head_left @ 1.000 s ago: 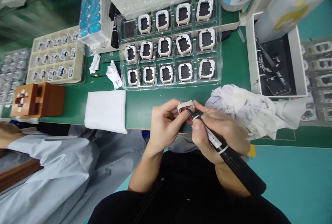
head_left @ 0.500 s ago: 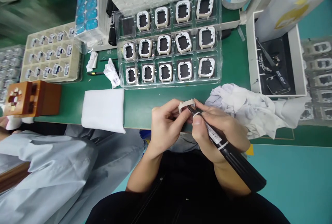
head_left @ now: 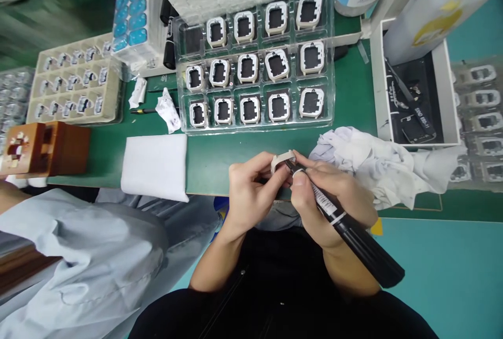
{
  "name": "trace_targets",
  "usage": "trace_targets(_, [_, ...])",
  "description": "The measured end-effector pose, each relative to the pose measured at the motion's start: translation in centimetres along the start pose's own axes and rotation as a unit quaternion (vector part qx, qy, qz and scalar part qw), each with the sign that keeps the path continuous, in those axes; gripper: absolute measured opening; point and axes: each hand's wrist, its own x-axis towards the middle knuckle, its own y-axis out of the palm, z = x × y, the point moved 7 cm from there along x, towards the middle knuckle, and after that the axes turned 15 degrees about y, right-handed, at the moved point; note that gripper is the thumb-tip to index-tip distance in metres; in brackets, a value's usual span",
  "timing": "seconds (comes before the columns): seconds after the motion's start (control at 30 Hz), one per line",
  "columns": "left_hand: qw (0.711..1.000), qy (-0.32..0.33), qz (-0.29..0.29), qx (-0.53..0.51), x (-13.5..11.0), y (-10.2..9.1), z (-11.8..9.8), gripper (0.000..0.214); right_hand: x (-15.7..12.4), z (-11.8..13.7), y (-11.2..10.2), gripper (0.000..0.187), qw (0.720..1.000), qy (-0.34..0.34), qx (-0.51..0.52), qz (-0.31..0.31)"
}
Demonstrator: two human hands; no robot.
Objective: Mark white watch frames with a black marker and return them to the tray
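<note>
I am pinching a small, cream, square plastic watch frame (head_left: 282, 160) in my left hand (head_left: 251, 192), just above the near edge of the green counter (head_left: 353, 93). My right hand (head_left: 334, 200) is wrapping its grip tight around a glossy black marker (head_left: 346, 226), tip touching the frame. Crumpled white cloth (head_left: 377, 163) is lying to the right; a clear tray (head_left: 255, 124) of matching frames is sitting beyond.

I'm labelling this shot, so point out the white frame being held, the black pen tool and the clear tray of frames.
white frame (head_left: 281, 159), head view, its top edge.
black pen tool (head_left: 356, 242), head view, mid-barrel.
clear tray (head_left: 332, 69), head view, right rim.
</note>
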Motion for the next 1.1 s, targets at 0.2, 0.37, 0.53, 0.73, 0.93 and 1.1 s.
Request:
trace_targets(0.2, [1.0, -0.024, -0.004, -0.013, 0.0, 0.0, 0.2, 0.027, -0.3, -0.3, -0.3, 0.022, 0.999, 0.016, 0.028, 0.014])
trace_targets(0.37, [0.994, -0.079, -0.017, -0.073, -0.3, 0.0, 0.8, 0.021, -0.5, -0.7, -0.3, 0.019, 0.996, 0.029, 0.079, 0.03])
trace_targets(0.53, [0.978, -0.15, -0.017, -0.144, -0.4, 0.3, 1.3, 0.027, -0.6, -1.8, -0.5, 0.015, 0.989, 0.104, 0.06, 0.088])
trace_targets(0.73, [0.962, -0.186, -0.007, -0.202, -0.2, 0.1, 1.6, 0.026, -0.2, -1.4, 0.1, 0.017, 0.986, 0.072, 0.071, 0.134])
trace_targets(0.93, [0.962, -0.193, -0.011, -0.194, -0.2, -0.1, 1.7, 0.026, 0.0, -0.5, 0.2, 0.02, 0.993, 0.022, 0.118, 0.021])
trace_targets(1.1, [0.968, -0.18, -0.015, -0.172, -0.1, 0.4, 1.5, 0.026, -0.1, -0.8, 0.3, 0.021, 0.994, 0.046, 0.067, 0.075])
